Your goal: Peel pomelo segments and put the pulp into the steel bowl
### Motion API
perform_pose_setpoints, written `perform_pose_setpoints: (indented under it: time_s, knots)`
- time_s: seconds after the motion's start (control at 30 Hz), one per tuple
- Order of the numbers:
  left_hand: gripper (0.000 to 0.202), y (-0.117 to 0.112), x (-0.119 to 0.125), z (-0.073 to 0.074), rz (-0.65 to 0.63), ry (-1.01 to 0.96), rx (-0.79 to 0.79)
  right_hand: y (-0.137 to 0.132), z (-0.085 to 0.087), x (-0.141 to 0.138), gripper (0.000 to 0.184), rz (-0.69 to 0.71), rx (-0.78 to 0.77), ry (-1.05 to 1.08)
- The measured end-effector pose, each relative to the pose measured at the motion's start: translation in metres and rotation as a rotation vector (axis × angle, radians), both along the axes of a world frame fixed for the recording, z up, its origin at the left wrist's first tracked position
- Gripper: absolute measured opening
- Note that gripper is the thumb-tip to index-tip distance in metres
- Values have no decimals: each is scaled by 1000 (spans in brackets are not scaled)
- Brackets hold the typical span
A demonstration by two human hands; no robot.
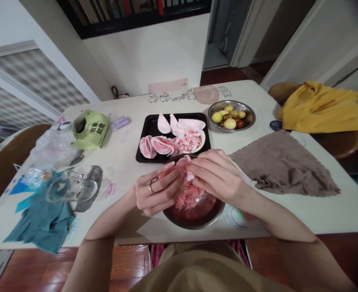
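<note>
Over a metal bowl (208,223) near the table's front edge, both my hands are closed on a pink pomelo segment (183,162). My left hand (159,191), with a ring on one finger, grips it from the left, fingers curled. Fingertips of my right hand (217,175) pinch the whitish membrane on its right side. Loose pink pomelo pulp (188,198) lies in the bowl below. Just behind, a black tray (142,122) carries pomelo segments (162,145), pieces of pale rind (191,124) and a heap of membrane scraps (188,142).
A metal bowl of small fruit (231,117) stands right of the tray. A brown cloth (284,164) lies to the right. On the left are a glass pitcher (72,188) on its side, a teal cloth (45,225), a green bag (93,129) and clear plastic bags (52,148).
</note>
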State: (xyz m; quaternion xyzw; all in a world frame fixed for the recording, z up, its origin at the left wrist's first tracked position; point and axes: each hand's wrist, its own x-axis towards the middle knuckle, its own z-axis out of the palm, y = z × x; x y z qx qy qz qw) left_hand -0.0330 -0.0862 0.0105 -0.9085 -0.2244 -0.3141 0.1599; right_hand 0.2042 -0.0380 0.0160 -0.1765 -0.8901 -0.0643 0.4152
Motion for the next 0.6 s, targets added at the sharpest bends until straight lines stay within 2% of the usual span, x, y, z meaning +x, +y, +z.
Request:
perform_pose_setpoints:
  time_s: [0.1, 0.27, 0.37, 0.5, 0.6]
  knots:
    - [16, 8, -1, 4, -33, 41, 234, 1, -2, -3, 13, 42, -164, 128]
    - [8, 24, 2, 4, -86, 16, 302, 3, -1, -4, 13, 96, -394, 250]
    - [8, 28, 6, 3, -77, -57, 270, 3, 0, -4, 14, 102, -448, 261]
    - [12, 29, 7, -1, -37, -110, 139, 7, 5, -1, 13, 156, -539, 219]
    - [16, 30, 4, -6, -84, -206, 60, 12, 11, 6, 15, 208, -541, 132]
